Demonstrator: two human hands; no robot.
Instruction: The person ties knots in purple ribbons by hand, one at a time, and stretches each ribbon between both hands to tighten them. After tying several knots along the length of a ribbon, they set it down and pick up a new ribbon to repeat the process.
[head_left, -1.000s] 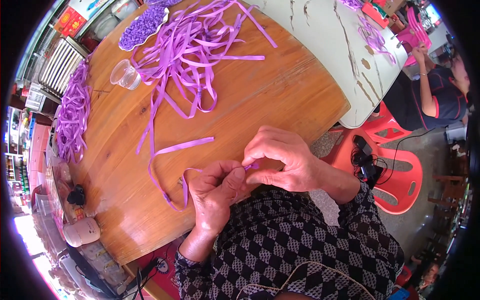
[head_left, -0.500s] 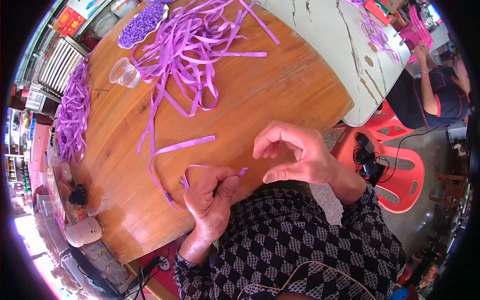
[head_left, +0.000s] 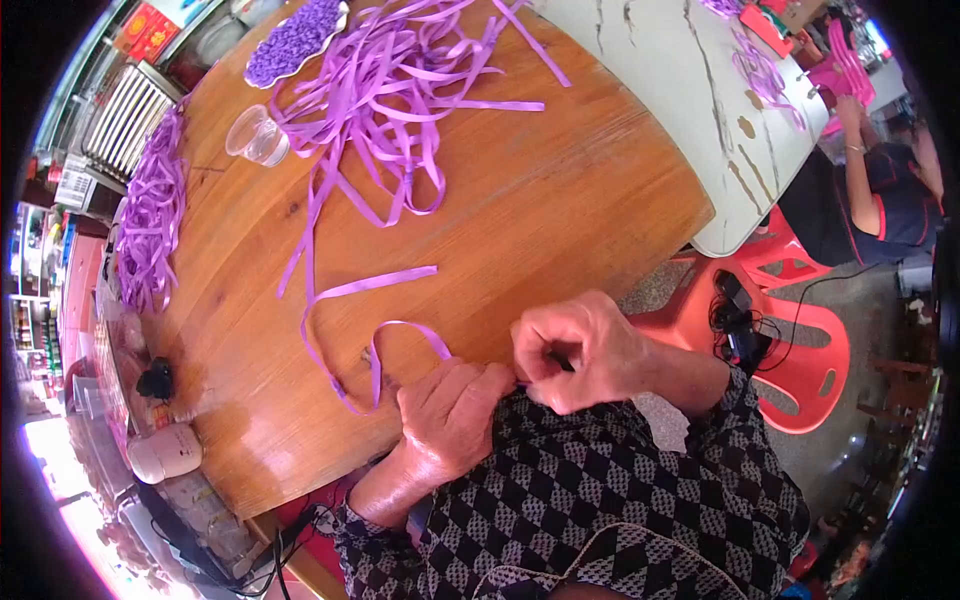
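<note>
My left hand (head_left: pixel 450 412), closed at the table's near edge, grips a narrow purple ribbon (head_left: pixel 375 365). The ribbon loops up out of the fist, curves over the wood and runs back towards a tangled heap of ribbon (head_left: pixel 385 115). Right beside it, my right hand (head_left: pixel 588 350) is closed in a pinch, thumb against fingers. A tiny bit of purple shows between the two hands, at the right fingertips. The fingers hide most of that ribbon end.
On the wooden table (head_left: pixel 560 200) stand a clear plastic cup (head_left: pixel 258 138) and a white-rimmed dish of purple beads (head_left: pixel 298 42). More ribbon (head_left: pixel 150 220) hangs at the left edge. A white marbled table (head_left: pixel 690 110), red chairs (head_left: pixel 800 360) and another person (head_left: pixel 870 200) are on the right.
My right hand has come down and left to meet the left hand, its fingers closing into a pinch. The left hand has shifted slightly right and turned over, drawing the ribbon loop along.
</note>
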